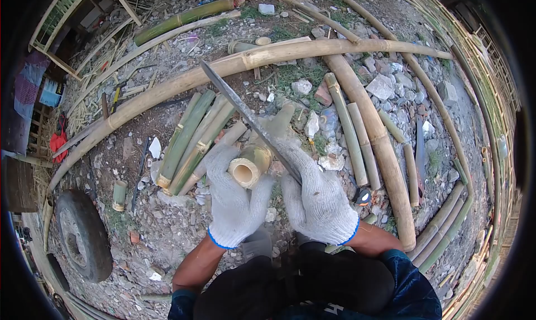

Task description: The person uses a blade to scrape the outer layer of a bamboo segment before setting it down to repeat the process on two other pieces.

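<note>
My left hand (231, 194), in a white knit glove with a blue cuff, is closed around a short bamboo tube (258, 158). The tube's hollow cut end faces me, and its far part runs away from me behind the blade. In my gloved right hand (321, 200) is a machete (237, 99), its long dark blade slanting up and left across the tube in this view. The machete's handle is hidden inside the glove. Several split and whole bamboo lengths (192, 138) lie on the ground beyond my left hand.
A long bamboo pole (223, 68) spans the ground ahead, meeting a thick pole (375, 127) on the right. A saw (420, 152) lies farther right, and a tape measure (363, 196) is near my right hand. An old tire (84, 236) stands at left among rubble.
</note>
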Motion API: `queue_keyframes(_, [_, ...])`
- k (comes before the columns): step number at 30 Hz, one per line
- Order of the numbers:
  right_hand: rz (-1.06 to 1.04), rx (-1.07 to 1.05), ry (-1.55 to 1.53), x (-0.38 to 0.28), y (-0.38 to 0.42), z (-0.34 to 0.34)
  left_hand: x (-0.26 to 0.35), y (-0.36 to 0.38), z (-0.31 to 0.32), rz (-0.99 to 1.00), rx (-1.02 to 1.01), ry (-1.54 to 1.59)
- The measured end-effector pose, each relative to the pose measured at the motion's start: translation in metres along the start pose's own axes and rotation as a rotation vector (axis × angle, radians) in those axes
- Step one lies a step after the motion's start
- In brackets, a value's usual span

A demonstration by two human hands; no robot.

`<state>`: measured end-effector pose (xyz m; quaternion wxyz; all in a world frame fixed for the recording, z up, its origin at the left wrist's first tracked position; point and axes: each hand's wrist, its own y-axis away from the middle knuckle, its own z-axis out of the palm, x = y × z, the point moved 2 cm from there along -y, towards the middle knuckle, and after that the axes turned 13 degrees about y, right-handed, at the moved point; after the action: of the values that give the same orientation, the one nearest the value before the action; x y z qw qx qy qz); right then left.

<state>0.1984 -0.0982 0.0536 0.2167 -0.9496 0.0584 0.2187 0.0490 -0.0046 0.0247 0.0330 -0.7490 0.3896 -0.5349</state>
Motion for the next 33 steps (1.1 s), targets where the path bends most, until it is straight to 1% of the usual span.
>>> queue_keyframes(2, [0.044,-0.119,0.034,0.002,0.000,0.006,0.007,-0.002,-0.003,-0.017,-0.082,-0.042])
queue_keyframes(3, [0.079,-0.190,0.073,0.006,0.000,0.014,0.004,-0.002,-0.004,-0.003,-0.052,-0.026])
queue_keyframes(6, [0.158,-0.196,0.016,0.015,0.001,0.014,-0.007,0.002,-0.006,0.003,0.044,0.017])
queue_keyframes(7, [0.186,-0.206,-0.016,0.013,0.002,0.011,-0.008,0.002,-0.006,0.005,0.035,0.016])
queue_keyframes(8, [0.090,-0.060,-0.041,0.006,0.001,0.007,-0.008,0.004,-0.007,0.001,0.023,0.015])
queue_keyframes(9, [0.052,-0.053,-0.030,0.002,0.001,0.005,-0.008,0.004,-0.007,0.008,0.013,0.014])
queue_keyframes(10, [0.011,-0.036,-0.014,-0.002,0.000,0.001,-0.006,0.002,-0.006,-0.027,0.018,0.053])
queue_keyframes(11, [-0.030,-0.015,0.004,-0.005,-0.002,-0.002,-0.008,0.002,-0.005,0.000,0.016,0.043])
queue_keyframes(12, [0.060,-0.198,0.033,0.001,-0.001,0.008,-0.011,0.004,-0.004,0.031,0.016,0.033])
queue_keyframes(13, [0.117,-0.235,0.072,0.011,0.000,0.015,-0.012,0.004,-0.004,0.067,0.021,0.024])
queue_keyframes(15, [0.234,-0.323,0.139,0.028,0.001,0.024,-0.017,0.007,-0.010,0.057,-0.017,-0.004])
queue_keyframes(16, [0.216,-0.261,0.057,0.025,0.002,0.020,-0.019,0.011,-0.012,0.034,-0.039,-0.021])
queue_keyframes(18, [0.071,-0.101,-0.031,0.006,0.001,0.005,-0.016,0.017,-0.009,0.028,0.046,-0.009])
queue_keyframes(19, [0.048,-0.101,-0.027,0.004,0.000,0.005,-0.015,0.013,-0.008,0.047,0.094,-0.002])
queue_keyframes(21, [0.001,-0.102,-0.020,-0.001,-0.002,0.004,-0.008,0.009,-0.009,0.101,0.016,-0.107])
queue_keyframes(23, [0.107,-0.316,0.049,0.007,0.000,0.019,-0.011,0.007,-0.008,0.120,0.054,-0.090])
queue_keyframes(24, [0.164,-0.416,0.134,0.007,-0.004,0.017,-0.011,0.004,-0.008,0.130,0.068,-0.084])
queue_keyframes(27, [0.078,-0.161,0.030,0.005,0.000,0.016,-0.008,0.006,-0.016,0.066,0.037,-0.047])
queue_keyframes(28, [0.011,-0.084,-0.009,-0.002,-0.002,0.009,-0.007,0.007,-0.015,0.028,0.035,-0.012])
queue_keyframes(31, [-0.012,-0.194,0.051,-0.003,-0.004,0.012,-0.013,0.011,-0.011,0.046,0.100,0.038])
queue_keyframes(32, [0.042,-0.239,0.147,0.008,0.000,0.023,-0.015,0.010,-0.010,0.076,0.138,0.045])
queue_keyframes(33, [0.080,-0.250,0.144,0.015,0.000,0.024,-0.015,0.006,-0.012,0.111,0.092,0.019])
